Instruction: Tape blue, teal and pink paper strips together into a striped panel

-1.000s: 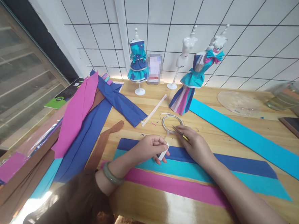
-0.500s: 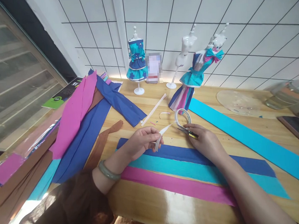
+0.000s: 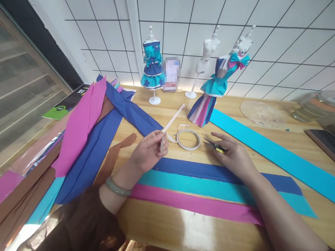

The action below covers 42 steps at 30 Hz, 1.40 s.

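Observation:
My left hand (image 3: 152, 149) pinches a short piece of white tape (image 3: 162, 143) between thumb and fingers. Just right of it a roll of white tape (image 3: 188, 148) lies flat on the table, a loose end curling toward the left hand. My right hand (image 3: 233, 151) is closed around small dark scissors (image 3: 216, 146) with a yellow mark, blades pointing left toward the roll. In front of both hands lie flat strips of dark blue (image 3: 193, 169), turquoise (image 3: 188, 186) and magenta (image 3: 189, 201) crepe paper; the right forearm crosses over them.
Folded magenta, blue and brown crepe paper (image 3: 79, 127) heaps at the left. Behind stand a dressed mini mannequin (image 3: 153, 65), a bare one (image 3: 207, 55) and another dressed one (image 3: 221, 80). A bright blue strip (image 3: 271, 157), a phone (image 3: 330, 147) and a glass jar (image 3: 311, 107) are on the right.
The tape roll, upright by the scissors before, now lies flat on the table. My left hand has moved left with the tape piece, apart from the roll; my right hand has shifted slightly right.

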Each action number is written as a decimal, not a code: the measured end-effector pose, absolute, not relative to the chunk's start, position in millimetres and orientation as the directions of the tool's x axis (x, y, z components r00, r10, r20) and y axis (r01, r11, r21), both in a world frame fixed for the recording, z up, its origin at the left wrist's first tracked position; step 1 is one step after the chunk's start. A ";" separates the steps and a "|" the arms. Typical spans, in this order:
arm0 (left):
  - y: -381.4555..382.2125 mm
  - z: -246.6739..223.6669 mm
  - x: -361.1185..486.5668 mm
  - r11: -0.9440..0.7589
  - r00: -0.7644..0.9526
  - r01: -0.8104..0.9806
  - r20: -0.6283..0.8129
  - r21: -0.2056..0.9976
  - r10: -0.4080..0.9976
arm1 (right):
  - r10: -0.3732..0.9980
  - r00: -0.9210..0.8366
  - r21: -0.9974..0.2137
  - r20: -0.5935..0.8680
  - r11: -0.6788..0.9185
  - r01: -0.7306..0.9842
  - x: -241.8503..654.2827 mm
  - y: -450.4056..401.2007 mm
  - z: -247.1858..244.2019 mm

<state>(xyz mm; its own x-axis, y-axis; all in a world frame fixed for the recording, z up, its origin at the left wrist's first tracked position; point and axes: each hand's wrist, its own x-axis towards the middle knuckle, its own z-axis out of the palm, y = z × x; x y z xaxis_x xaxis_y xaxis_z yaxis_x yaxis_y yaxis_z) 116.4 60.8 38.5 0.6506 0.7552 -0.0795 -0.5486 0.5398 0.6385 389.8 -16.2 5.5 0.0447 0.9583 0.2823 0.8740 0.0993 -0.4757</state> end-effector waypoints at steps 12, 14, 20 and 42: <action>65.8 36.5 118.9 0.485 0.489 -0.548 -0.210 0.681 0.847 | 0.929 0.068 -0.632 0.365 0.193 0.750 368.7 -24.6 22.2; 67.8 36.2 118.7 0.452 0.450 -0.552 -0.207 0.700 0.869 | 0.927 0.044 -0.615 0.373 0.211 0.760 367.3 -26.4 24.2; 69.8 36.6 120.5 0.378 0.388 -0.537 -0.178 0.754 0.904 | 0.951 0.006 -0.598 0.308 0.189 0.779 362.8 -28.2 28.9; 58.9 30.5 127.3 0.349 0.432 -0.353 -0.180 0.868 0.884 | 0.999 0.018 -0.564 0.042 0.009 0.825 349.5 -30.6 28.0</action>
